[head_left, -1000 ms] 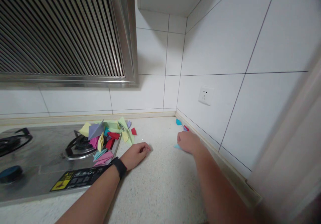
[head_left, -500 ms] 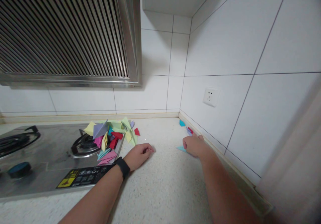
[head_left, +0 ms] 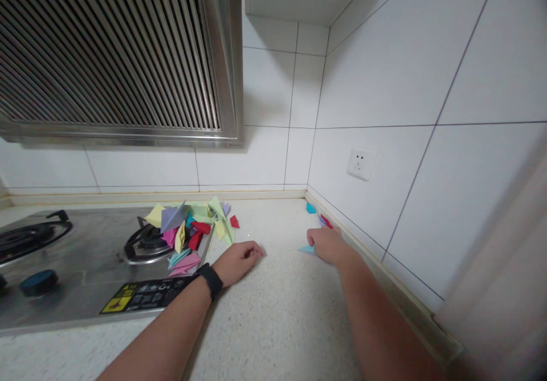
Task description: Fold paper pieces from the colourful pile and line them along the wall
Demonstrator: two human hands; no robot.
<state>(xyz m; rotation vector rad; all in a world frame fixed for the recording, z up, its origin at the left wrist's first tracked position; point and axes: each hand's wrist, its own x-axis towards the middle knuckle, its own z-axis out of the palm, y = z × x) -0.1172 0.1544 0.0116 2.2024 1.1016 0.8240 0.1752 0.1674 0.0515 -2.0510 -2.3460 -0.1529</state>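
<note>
My right hand (head_left: 327, 245) is closed at the right side of the counter, its fingers on a light blue folded paper (head_left: 306, 249). Only the paper's pointed tip shows; the rest is under the hand. Just beyond it, by the wall, lie a red folded paper (head_left: 326, 221) and a partly hidden purple one. My left hand (head_left: 239, 262), with a black band on the wrist, rests on the counter with its fingers curled in and nothing visible in them. To its left is a heap of colourful folded papers (head_left: 191, 227), partly over the stove's edge.
A gas stove (head_left: 94, 267) with burners and knobs takes up the left side. Above it hangs a metal range hood (head_left: 231, 85). In the back corner lies a blue folded paper (head_left: 310, 208). A tiled wall with a socket (head_left: 361, 163) bounds the right.
My right hand has shifted very slightly left along the counter, still on the light blue paper. The left hand stays put, while the whole view has moved a little.
</note>
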